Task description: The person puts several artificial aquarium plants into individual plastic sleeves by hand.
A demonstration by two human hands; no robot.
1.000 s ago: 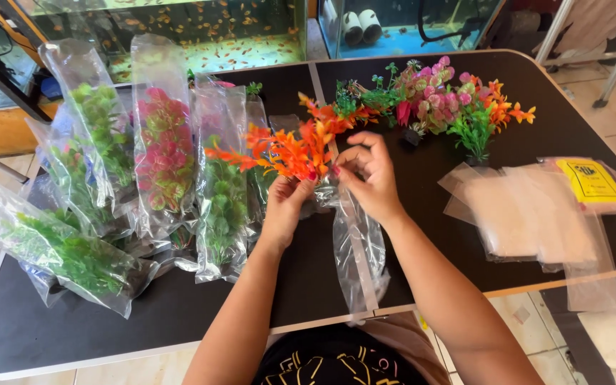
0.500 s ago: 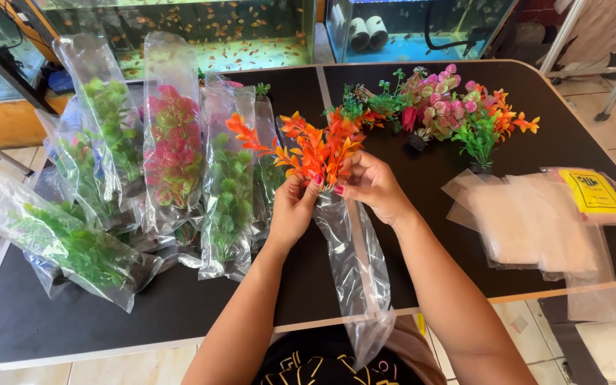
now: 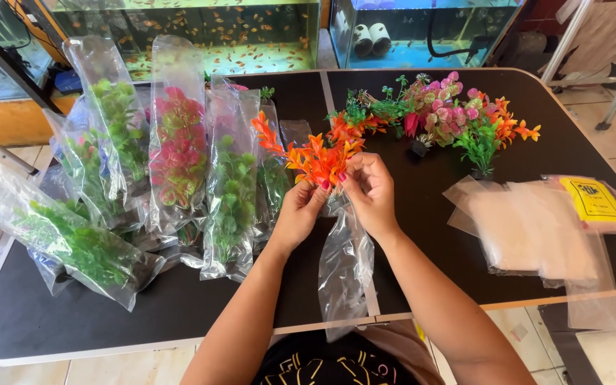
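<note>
My left hand and my right hand together hold an orange plastic plant at its base, above the mouth of a clear plastic bag that hangs down toward me over the black table. Both hands pinch the bag's top edge around the plant's stem. The plant's leaves stick up and to the left, outside the bag.
Several bagged green and pink plastic plants lie at the left. Loose plants in pink, green and orange stand at the back right. A stack of flat clear bags with a yellow label lies at the right. Fish tanks stand behind the table.
The hands have lifted the orange plant and bag slightly and turned the plant more upright. The bag now hangs straighter below the hands.
</note>
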